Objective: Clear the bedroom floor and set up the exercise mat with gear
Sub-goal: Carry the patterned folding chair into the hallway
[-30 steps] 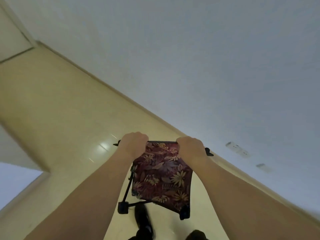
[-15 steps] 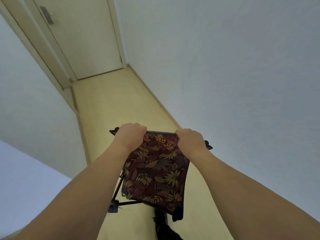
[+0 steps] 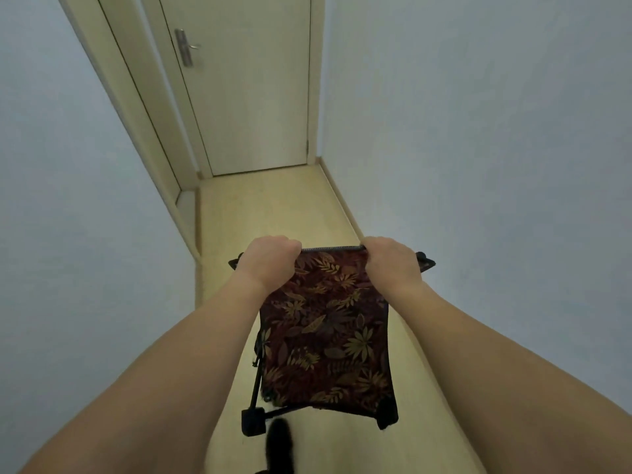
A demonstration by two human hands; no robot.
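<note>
A folding stool with dark red leaf-patterned fabric (image 3: 325,333) and a black frame hangs in front of me, folded flat, above the floor. My left hand (image 3: 268,261) grips the left part of its top bar. My right hand (image 3: 390,260) grips the right part of the same bar. Black end caps stick out past both hands, and a black foot (image 3: 253,421) hangs at the lower left.
I stand in a narrow corridor with a pale wooden floor (image 3: 273,206) between two white walls. A closed cream door (image 3: 246,83) with a metal handle (image 3: 186,49) stands at the far end. A dark foot (image 3: 278,446) shows below the stool.
The view has swung round from a bare wall and floor to face straight down the corridor at the door. Both hands keep the same grip on the stool.
</note>
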